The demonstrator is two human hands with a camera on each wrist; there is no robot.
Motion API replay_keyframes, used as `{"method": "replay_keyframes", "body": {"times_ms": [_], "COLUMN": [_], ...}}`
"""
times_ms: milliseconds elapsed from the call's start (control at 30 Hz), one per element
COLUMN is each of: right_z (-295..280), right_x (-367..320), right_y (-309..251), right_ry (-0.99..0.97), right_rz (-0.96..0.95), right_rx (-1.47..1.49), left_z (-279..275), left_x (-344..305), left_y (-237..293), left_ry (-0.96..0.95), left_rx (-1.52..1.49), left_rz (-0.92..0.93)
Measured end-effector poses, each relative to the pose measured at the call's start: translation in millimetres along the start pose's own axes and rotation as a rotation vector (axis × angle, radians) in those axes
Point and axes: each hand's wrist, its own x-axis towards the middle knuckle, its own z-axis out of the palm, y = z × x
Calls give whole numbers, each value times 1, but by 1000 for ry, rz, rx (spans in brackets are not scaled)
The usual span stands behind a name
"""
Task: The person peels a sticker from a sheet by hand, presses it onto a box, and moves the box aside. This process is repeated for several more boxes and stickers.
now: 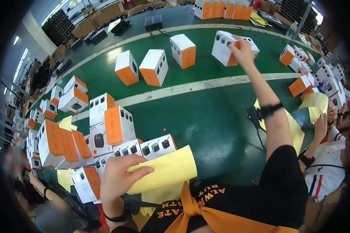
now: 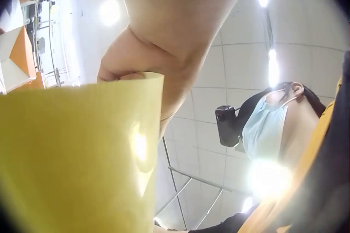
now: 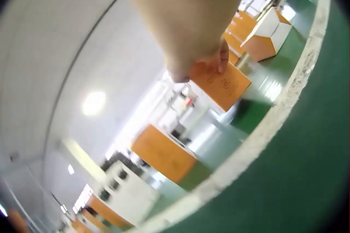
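My left hand point(image 1: 119, 175) pinches a curved yellow sheet point(image 1: 169, 167) between thumb and fingers, low in front of my body. In the left wrist view the same sheet point(image 2: 76, 151) fills the lower left, glossy and bent. Reaching out across the green table, my right hand point(image 1: 243, 53) grips a white and orange carton point(image 1: 221, 46) by its upper edge. The carton is tilted, and its printed orange side point(image 3: 225, 86) shows below the fingers in the right wrist view. Another white carton point(image 1: 251, 46) sits partly hidden behind that hand.
Three similar cartons point(image 1: 182, 51) stand along the far green strip, past a pale divider point(image 1: 190, 88). Stacked cartons point(image 1: 118, 124) crowd the left side. More yellow sheets point(image 1: 293, 132) lie at right, beside another person point(image 1: 326, 163). A dark cable point(image 1: 259, 136) hangs from my right wrist.
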Motion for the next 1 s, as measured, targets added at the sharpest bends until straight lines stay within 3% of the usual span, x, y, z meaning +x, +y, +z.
{"method": "replay_keyframes", "body": {"times_ms": [67, 100, 133, 200, 233, 267, 333, 400, 467, 533, 600, 667, 733, 800, 867, 900, 933, 1000], "right_z": [-38, -65, -81, -70, -57, -47, -52, -68, -116, -138, -148, -156, -157, -157, -156, -164, -173, -186], "right_x": [-26, -56, -80, -133, -159, -180, -194, -191, -179, -205, -218, -220, -216, -217, -214, -208, -217, -229], "right_y": [2, -38, -60, -77, -76, -77, -103, -121, -172, -212, -233, -236, -231, -233, -237, -233, -245, -260], "right_ry": [-93, -295, -506, -760, -887, -1010, -1188, -680, -736, -849, -684, -728, -615, -546, -229, 54, 175, -133], "right_rz": [-143, -55, 147, 476, 526, 569, 430, -246, 283, 100, -127, -40, -181, -231, -436, -694, -748, -791], "right_rx": [211, 512, 615, 816, 886, 953, 679, 317, 1122, 1397, 969, 976, 957, 897, 484, 111, 27, 187], "left_z": [-8, -7, -6, -1, -1, -1, 0, 1, 1, -1, -5, -4, -4, 0, 5, 9, 13, 22], "left_x": [-4, 0, 7, 25, 34, 39, 44, 38, 33, 29, 27, 19, 11, -3, -14, -18, -21, -25], "left_y": [-9, -5, 0, 9, 12, 16, 21, 26, 31, 35, 40, 31, 30, 33, 44, 52, 59, 60], "left_ry": [-9, 22, 50, 6, -64, -129, -201, -264, -240, -207, -139, -137, -130, -102, -75, 7, 89, 112], "left_rx": [33, -7, -44, -181, -257, -335, -485, -634, -656, -619, -487, -560, -628, -793, -758, -692, -625, -725], "left_rz": [-21, -17, -19, 106, 110, 120, 83, 53, 111, 134, 197, 251, 307, 108, 72, 91, 110, 105]}}
